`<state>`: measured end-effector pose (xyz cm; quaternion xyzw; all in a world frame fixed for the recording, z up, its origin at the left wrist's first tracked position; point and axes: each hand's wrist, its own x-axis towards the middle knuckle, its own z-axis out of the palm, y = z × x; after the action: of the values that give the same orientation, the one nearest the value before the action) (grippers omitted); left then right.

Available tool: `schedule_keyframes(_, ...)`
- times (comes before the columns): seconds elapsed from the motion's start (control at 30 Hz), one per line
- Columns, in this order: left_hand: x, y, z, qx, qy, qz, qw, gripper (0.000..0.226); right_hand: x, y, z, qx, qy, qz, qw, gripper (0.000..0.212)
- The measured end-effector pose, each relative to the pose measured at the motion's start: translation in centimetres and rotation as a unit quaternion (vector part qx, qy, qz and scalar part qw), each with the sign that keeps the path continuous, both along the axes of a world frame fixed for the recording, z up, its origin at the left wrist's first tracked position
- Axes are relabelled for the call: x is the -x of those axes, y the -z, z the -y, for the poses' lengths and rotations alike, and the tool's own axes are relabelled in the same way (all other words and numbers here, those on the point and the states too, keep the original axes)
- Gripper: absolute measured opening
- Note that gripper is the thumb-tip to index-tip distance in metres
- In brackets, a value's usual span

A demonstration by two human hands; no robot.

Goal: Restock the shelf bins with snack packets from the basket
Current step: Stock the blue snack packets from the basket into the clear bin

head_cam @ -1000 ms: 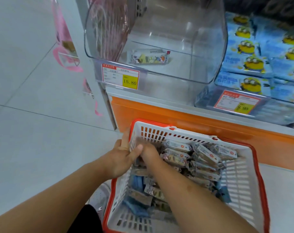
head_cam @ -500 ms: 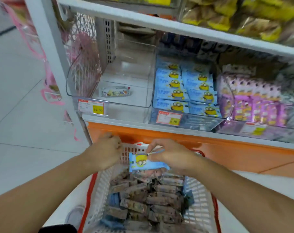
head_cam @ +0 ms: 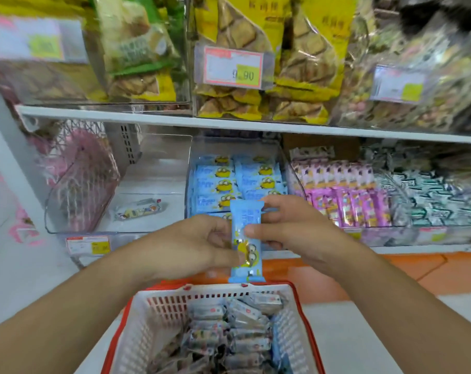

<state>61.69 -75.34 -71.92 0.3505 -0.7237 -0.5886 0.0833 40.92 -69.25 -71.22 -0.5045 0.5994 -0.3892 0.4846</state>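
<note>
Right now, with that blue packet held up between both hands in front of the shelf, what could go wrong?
1. The blue packet is only pinched at its edges by the left hand and right hand, so it might slip back into the basket.
2. The nearly bare clear bin sits right beside the bin of matching blue packets; the packet could land in the wrong one.
3. The matching bin already looks full, so an added packet may slide out.
</note>
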Motion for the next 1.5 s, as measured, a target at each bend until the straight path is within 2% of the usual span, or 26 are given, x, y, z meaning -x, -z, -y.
schedule_keyframes(0.03,0.3,-0.2,0.3,-0.008,-0.029,-0.006,1.000,0.013,0.1,-0.2,0.4,0.016,-0.017,-0.010,1.000,0.022)
schedule_keyframes(0.1,0.7,-0.3,1.1,-0.043,-0.090,-0.023,0.995,0.020,-0.1,-0.7,1.3,0.034,-0.028,-0.044,0.998,0.015)
schedule_keyframes(0.2,1.3,-0.4,1.7,-0.083,-0.176,-0.060,0.979,0.022,0.1,-0.4,2.6,0.049,-0.003,-0.072,0.996,0.040)
schedule_keyframes(0.27,1.6,-0.2,2.3,-0.126,-0.244,-0.111,0.955,0.024,0.0,0.2,2.6,0.096,-0.023,-0.161,0.982,0.044)
schedule_keyframes(0.33,1.9,0.2,2.9,-0.172,-0.268,-0.155,0.935,0.030,-0.1,0.8,2.6,0.150,-0.049,-0.288,0.945,0.040)
schedule_keyframes(0.4,2.0,0.4,3.0,-0.176,-0.256,-0.153,0.938,0.031,-0.1,1.4,2.8,0.169,-0.042,-0.335,0.926,0.031)
schedule_keyframes(0.47,2.0,0.3,3.2,-0.129,-0.263,-0.128,0.947,0.024,0.5,1.7,3.4,0.147,-0.006,-0.330,0.932,0.030)
schedule_keyframes(0.53,1.7,0.5,3.7,-0.042,-0.300,-0.100,0.948,0.024,1.1,1.9,4.0,0.123,0.006,-0.328,0.937,0.031)
schedule_keyframes(0.6,0.9,1.2,4.4,0.153,-0.308,-0.017,0.939,0.030,1.4,2.3,4.5,0.098,-0.002,-0.334,0.937,0.032)
schedule_keyframes(0.67,-0.2,2.0,4.7,0.372,-0.239,0.065,0.895,0.025,1.2,2.8,5.0,0.086,-0.013,-0.344,0.935,0.031)
schedule_keyframes(0.73,-0.8,2.8,4.7,0.467,-0.135,0.078,0.870,0.031,0.8,3.4,5.6,0.089,-0.025,-0.359,0.929,0.028)
schedule_keyframes(0.8,-0.6,3.3,4.3,0.476,-0.050,0.084,0.874,0.035,0.3,3.9,6.0,0.101,-0.045,-0.374,0.921,0.027)
schedule_keyframes(0.87,-0.2,3.9,3.7,0.470,-0.005,0.129,0.873,0.044,0.1,4.3,6.2,0.120,-0.061,-0.372,0.918,0.027)
schedule_keyframes(0.97,0.2,4.5,3.3,0.491,0.013,0.203,0.847,0.062,0.6,4.8,6.1,0.150,-0.029,-0.372,0.916,0.023)
schedule_keyframes(1.07,0.6,4.3,3.1,0.503,0.009,0.229,0.833,0.053,0.7,5.4,5.8,0.140,0.013,-0.384,0.913,0.020)
schedule_keyframes(1.17,1.1,4.2,2.9,0.510,0.021,0.255,0.821,0.054,0.2,6.0,5.6,0.134,0.031,-0.369,0.919,0.021)
schedule_keyframes(1.27,0.7,4.4,3.1,0.508,0.019,0.238,0.828,0.051,0.2,6.0,5.6,0.132,0.029,-0.358,0.924,0.022)
schedule_keyframes(1.33,0.0,4.5,3.1,0.495,0.019,0.193,0.847,0.046,0.3,5.7,5.1,0.143,0.029,-0.353,0.924,0.024)
schedule_keyframes(1.4,-1.3,4.3,3.0,0.468,0.009,0.141,0.872,0.042,0.3,5.4,4.2,0.178,0.033,-0.370,0.911,0.025)
schedule_keyframes(1.5,-3.9,3.9,2.0,0.446,-0.029,0.102,0.889,0.033,-0.5,4.6,2.0,0.216,0.038,-0.389,0.895,0.021)
